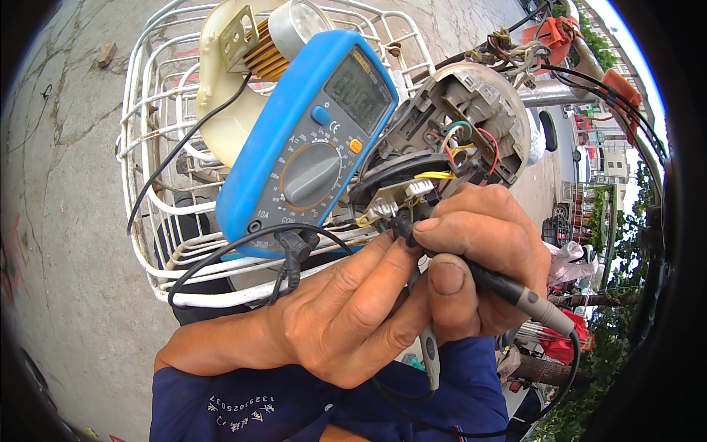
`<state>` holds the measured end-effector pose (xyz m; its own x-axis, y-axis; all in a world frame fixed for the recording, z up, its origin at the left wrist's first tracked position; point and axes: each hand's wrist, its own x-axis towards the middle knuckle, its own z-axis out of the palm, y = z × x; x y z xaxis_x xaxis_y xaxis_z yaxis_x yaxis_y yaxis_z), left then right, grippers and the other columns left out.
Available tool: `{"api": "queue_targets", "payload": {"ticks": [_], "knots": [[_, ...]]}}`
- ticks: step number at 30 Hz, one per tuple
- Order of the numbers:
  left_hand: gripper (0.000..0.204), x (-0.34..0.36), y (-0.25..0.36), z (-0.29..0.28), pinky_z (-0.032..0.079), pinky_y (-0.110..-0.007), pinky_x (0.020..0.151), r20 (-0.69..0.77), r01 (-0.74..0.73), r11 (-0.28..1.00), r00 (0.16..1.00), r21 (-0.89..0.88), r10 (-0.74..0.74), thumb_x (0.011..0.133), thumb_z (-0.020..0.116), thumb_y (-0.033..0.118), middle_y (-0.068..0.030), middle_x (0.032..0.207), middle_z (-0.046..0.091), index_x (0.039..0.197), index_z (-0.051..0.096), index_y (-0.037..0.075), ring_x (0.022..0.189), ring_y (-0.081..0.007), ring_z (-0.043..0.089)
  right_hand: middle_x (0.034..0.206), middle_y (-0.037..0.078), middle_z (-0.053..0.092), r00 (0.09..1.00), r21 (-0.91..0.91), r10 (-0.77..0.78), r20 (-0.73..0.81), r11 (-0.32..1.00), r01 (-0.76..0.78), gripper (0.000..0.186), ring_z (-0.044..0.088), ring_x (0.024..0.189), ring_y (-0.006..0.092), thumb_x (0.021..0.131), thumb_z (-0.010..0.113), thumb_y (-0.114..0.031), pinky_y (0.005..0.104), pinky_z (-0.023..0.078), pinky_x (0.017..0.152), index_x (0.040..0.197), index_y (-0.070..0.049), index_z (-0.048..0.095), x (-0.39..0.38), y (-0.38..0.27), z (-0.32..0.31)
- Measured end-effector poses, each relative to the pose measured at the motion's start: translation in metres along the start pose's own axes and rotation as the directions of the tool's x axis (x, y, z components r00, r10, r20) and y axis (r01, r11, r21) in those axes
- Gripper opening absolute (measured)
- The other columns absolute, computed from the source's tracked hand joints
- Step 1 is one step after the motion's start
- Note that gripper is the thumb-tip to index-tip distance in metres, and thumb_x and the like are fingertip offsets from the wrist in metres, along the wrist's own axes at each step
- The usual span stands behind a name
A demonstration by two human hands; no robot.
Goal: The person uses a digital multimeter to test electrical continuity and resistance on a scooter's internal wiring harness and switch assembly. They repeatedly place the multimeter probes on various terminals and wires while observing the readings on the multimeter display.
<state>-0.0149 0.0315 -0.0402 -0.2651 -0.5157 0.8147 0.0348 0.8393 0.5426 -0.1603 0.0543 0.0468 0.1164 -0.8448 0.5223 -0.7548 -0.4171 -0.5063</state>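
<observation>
Hands pressed together just below the opened grey round housing (471, 110), fingers interlocked around two probes. Right hand (479, 250) pinches a black pen-shaped test probe with grey collar (515, 295) between thumb and forefinger, its tip set against a small white plastic connector (418, 188) at the housing's lower edge. Left hand (346, 309) closed beside it, fingertips meeting the right thumb; a second slim grey probe (429, 353) hangs down from between the two hands, and how firmly it is held cannot be told. Coloured wires, red, green and yellow (460, 140), loop inside the housing. Left of the housing, touching it, a blue-cased digital multimeter with grey rotary dial (309, 147) lies tilted on a white wire basket (158, 110), two black leads (221, 250) plugged into its lower end. Above the meter, in the basket, a cream plastic part with a gold finned metal block (243, 51). Dark blue sleeves (250, 405) at the wrists. Cracked concrete ground (66, 184) beyond the basket.
</observation>
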Motion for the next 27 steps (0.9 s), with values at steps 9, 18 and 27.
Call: {"api": "queue_targets", "payload": {"ticks": [9, 18, 27], "knots": [[0.019, -0.0004, -0.0067, 0.0021, 0.061, -0.03, 0.069, -0.011, -0.123, 0.987, 0.992, 0.107, 0.124, 0.087, 0.066, 0.003, -0.0225, 0.11, 0.065, 0.105, 0.071, -0.001, 0.091, -0.03, 0.072, 0.078, 0.016, 0.064, 0.999, -0.018, 0.025, -0.034, 1.0, -0.025, 0.029, 0.058, 0.066, 0.0199, 0.09, 0.07, -0.029, 0.0313, 0.047, 0.062, 0.094, 0.0, 0.067, -0.0034, -0.0019, -0.0014], [0.02, -0.0005, -0.0072, 0.0004, 0.062, -0.03, 0.068, 0.003, -0.124, 0.988, 0.992, 0.091, 0.124, 0.088, 0.065, 0.004, -0.0224, 0.11, 0.065, 0.106, 0.071, -0.001, 0.09, -0.03, 0.072, 0.077, 0.015, 0.064, 0.999, -0.028, 0.014, -0.037, 0.999, -0.015, 0.032, 0.058, 0.065, 0.0201, 0.09, 0.071, -0.032, 0.0313, 0.047, 0.061, 0.093, -0.001, 0.067, -0.0021, -0.0014, 0.0], [0.02, 0.001, -0.0079, -0.0022, 0.061, -0.03, 0.067, 0.026, -0.133, 0.986, 0.991, 0.096, 0.131, 0.087, 0.067, 0.005, -0.0225, 0.111, 0.065, 0.106, 0.071, -0.001, 0.089, -0.0294, 0.072, 0.076, 0.015, 0.064, 0.999, -0.029, -0.022, -0.033, 0.999, 0.021, 0.03, 0.057, 0.064, 0.0201, 0.09, 0.069, -0.03, 0.0311, 0.046, 0.059, 0.093, 0.0, 0.066, -0.0005, 0.001, -0.0003]]}}
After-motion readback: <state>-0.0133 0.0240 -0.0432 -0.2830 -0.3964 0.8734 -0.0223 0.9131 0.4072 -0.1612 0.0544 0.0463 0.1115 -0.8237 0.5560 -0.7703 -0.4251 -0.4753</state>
